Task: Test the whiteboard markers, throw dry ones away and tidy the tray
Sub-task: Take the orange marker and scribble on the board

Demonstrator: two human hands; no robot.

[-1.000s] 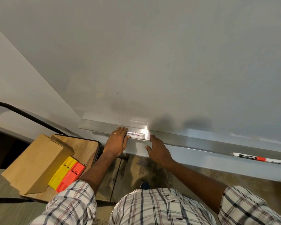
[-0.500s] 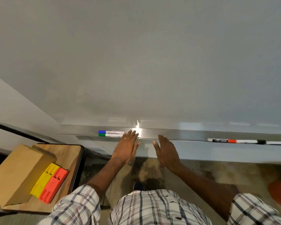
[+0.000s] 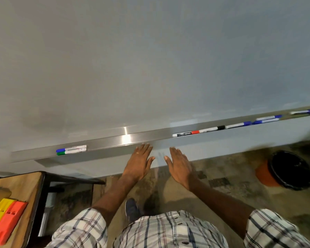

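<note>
Markers (image 3: 207, 130) lie in the tray (image 3: 115, 143), none in hand. The left hand (image 3: 138, 161) and right hand (image 3: 179, 165) are spread flat, fingers straight, holding nothing, side by side at the middle of the tray's front edge. Whether the left fingertips touch that edge is unclear. Near the tray's left end, a blue-capped marker (image 3: 73, 149) and a green-capped marker (image 3: 64, 152) lie together. Toward its right end, red-, black- and blue-capped ones run end to end. An orange bin (image 3: 292, 169) stands on the floor.
</note>
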